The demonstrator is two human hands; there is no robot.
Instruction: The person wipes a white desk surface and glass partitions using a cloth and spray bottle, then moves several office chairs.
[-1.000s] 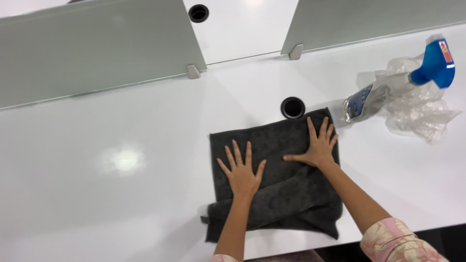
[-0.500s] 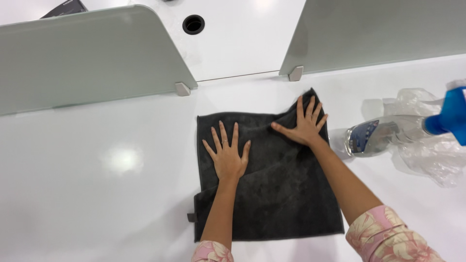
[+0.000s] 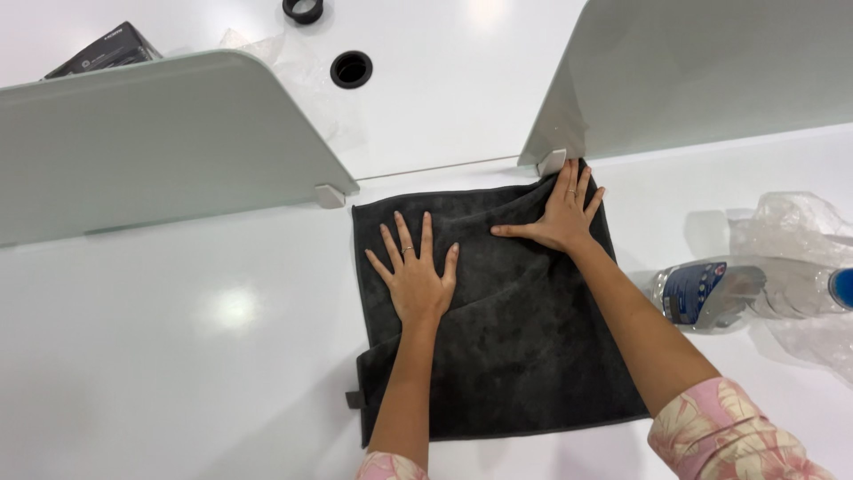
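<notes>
Two panels: pale frosted dividers, upper left (image 3: 169, 133) and upper right (image 3: 711, 71), standing on the desk
Desk (image 3: 178, 356): glossy white, fills the frame
Cloth (image 3: 515, 347): dark grey, centre, flat on desk
Bottle (image 3: 711, 293): clear, lying at right on crinkled plastic wrap (image 3: 791, 231)
Left hand (image 3: 415, 276): flat, fingers spread, pressing cloth
Right hand (image 3: 560, 218): flat, splayed on cloth's upper right corner

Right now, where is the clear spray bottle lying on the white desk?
In the head view the spray bottle lies on its side at the right of the desk, beside crumpled clear plastic, just right of the right forearm and apart from the dark cloth.
</notes>
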